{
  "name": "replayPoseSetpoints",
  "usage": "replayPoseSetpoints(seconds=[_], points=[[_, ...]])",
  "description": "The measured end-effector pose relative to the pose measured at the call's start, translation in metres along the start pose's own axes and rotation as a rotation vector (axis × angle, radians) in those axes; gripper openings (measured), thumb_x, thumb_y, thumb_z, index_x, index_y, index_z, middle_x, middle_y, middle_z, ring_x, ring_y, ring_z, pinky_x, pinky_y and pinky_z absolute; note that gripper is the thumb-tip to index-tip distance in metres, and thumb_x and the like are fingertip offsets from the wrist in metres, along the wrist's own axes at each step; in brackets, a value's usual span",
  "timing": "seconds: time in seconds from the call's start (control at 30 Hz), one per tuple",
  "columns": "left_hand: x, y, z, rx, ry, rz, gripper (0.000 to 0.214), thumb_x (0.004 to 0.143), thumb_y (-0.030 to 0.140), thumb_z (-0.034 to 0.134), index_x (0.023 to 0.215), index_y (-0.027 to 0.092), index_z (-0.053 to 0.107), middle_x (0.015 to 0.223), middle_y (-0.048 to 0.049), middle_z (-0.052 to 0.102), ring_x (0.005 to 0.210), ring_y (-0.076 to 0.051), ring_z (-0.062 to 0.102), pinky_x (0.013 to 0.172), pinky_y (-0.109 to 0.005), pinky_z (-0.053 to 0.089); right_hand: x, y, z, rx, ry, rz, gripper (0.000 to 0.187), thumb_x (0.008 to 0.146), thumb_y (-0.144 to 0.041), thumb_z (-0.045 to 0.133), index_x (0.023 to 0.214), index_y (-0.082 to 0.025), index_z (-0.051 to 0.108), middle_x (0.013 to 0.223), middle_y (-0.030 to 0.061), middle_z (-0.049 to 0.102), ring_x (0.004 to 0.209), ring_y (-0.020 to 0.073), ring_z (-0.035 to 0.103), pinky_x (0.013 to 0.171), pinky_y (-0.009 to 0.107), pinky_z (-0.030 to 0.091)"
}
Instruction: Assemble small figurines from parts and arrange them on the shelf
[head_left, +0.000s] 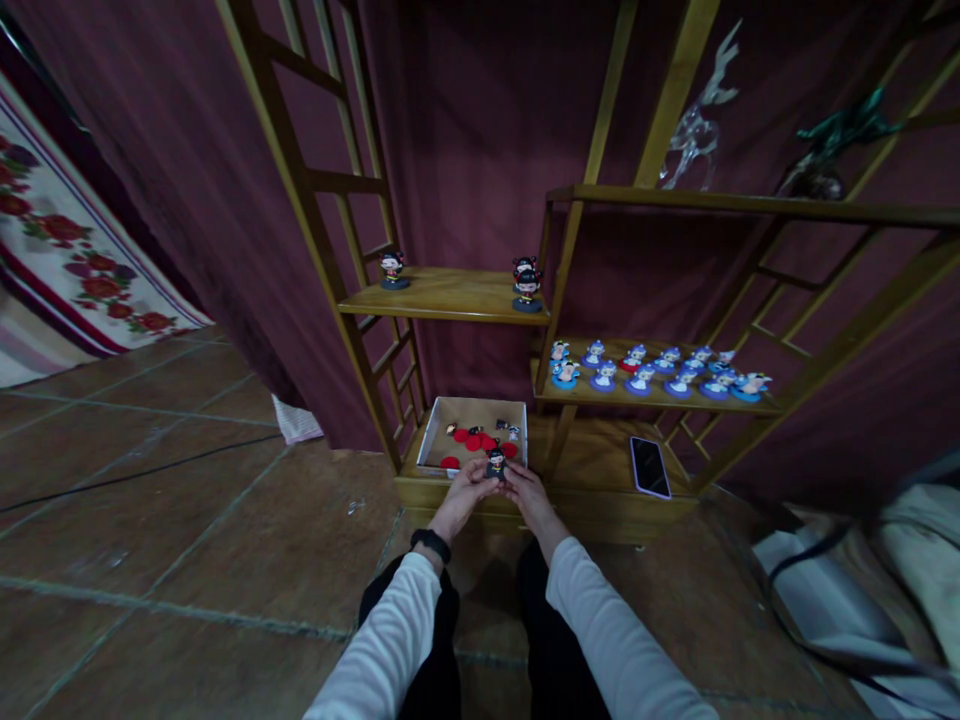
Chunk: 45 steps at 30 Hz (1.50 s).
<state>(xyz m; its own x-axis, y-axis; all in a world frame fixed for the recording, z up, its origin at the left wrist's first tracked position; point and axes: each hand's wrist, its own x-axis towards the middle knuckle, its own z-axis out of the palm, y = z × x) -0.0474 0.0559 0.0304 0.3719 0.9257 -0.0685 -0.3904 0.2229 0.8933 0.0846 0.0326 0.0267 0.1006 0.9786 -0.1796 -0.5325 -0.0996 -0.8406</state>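
Note:
Between both hands I hold a small black-haired figurine point(496, 461) upright, in front of an open box. My left hand point(469, 486) has its fingers closed on the figurine's left side, and my right hand point(524, 484) grips its right side. The shallow white-edged cardboard box point(472, 408) stands on the lowest shelf just beyond my fingers. Inside lie several red-based pieces point(474, 440) and a small pale figurine point(514, 433). Similar black-haired figurines stand on the shelf above: one at the left end point(392, 270), two at the right end point(527, 291).
Several blue and purple figurines point(641, 379) fill the right middle shelf point(622, 392). Below it lies a phone point(649, 467). A clear glass ornament point(696, 130) and a green ornament point(832, 150) stand on the upper right shelf. Bags point(840, 590) sit on the floor at right.

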Motion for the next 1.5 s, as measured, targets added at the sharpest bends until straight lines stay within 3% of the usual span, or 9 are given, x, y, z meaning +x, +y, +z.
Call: replayPoseSetpoints(seconds=[0.27,0.57,0.83,1.17,1.5], points=[[-0.004,0.004,0.003,-0.046,0.011,-0.013,0.049,0.061,0.019,0.075,0.102,0.017,0.049,0.092,-0.0080,0.067,0.077,-0.019,0.067,0.075,-0.034,0.050,0.002,0.003,-0.004,0.041,0.010,-0.036,0.038,0.056,-0.039,0.076,0.087,-0.021,0.064,0.082,0.0025,0.069,0.068,0.0151,0.064,0.065,0.029,0.050],[0.002,0.000,0.001,0.052,0.071,0.058,0.050,0.053,0.017,0.079,0.097,0.015,0.056,0.089,-0.0060,0.068,0.072,-0.014,0.064,0.073,-0.030,0.049,0.004,0.006,-0.007,0.074,0.034,0.002,0.030,0.061,-0.034,0.074,0.086,-0.020,0.065,0.076,0.0024,0.069,0.062,0.0143,0.063,0.066,0.030,0.051],[0.004,-0.001,0.001,0.145,0.084,0.086,0.050,0.051,0.014,0.079,0.098,0.012,0.063,0.093,-0.0089,0.068,0.079,-0.016,0.063,0.080,-0.032,0.047,0.008,0.011,-0.013,0.067,0.031,0.019,0.026,0.062,-0.032,0.074,0.082,-0.019,0.064,0.074,0.0023,0.068,0.061,0.0142,0.063,0.064,0.030,0.050],[0.004,-0.001,0.001,0.184,0.093,0.121,0.043,0.049,0.013,0.079,0.089,0.012,0.063,0.084,-0.0061,0.069,0.074,-0.015,0.063,0.077,-0.031,0.048,0.009,0.012,-0.012,0.065,0.034,0.043,0.026,0.061,-0.031,0.072,0.082,-0.019,0.062,0.073,0.0028,0.068,0.062,0.0153,0.063,0.060,0.029,0.050],[0.002,0.000,0.001,0.114,0.089,0.067,0.041,0.052,0.016,0.078,0.090,0.013,0.064,0.085,-0.0057,0.069,0.073,-0.015,0.063,0.074,-0.032,0.049,0.006,0.008,-0.009,0.069,0.028,0.048,0.021,0.061,-0.027,0.070,0.078,-0.019,0.059,0.068,0.0020,0.067,0.062,0.0158,0.063,0.061,0.029,0.050]])
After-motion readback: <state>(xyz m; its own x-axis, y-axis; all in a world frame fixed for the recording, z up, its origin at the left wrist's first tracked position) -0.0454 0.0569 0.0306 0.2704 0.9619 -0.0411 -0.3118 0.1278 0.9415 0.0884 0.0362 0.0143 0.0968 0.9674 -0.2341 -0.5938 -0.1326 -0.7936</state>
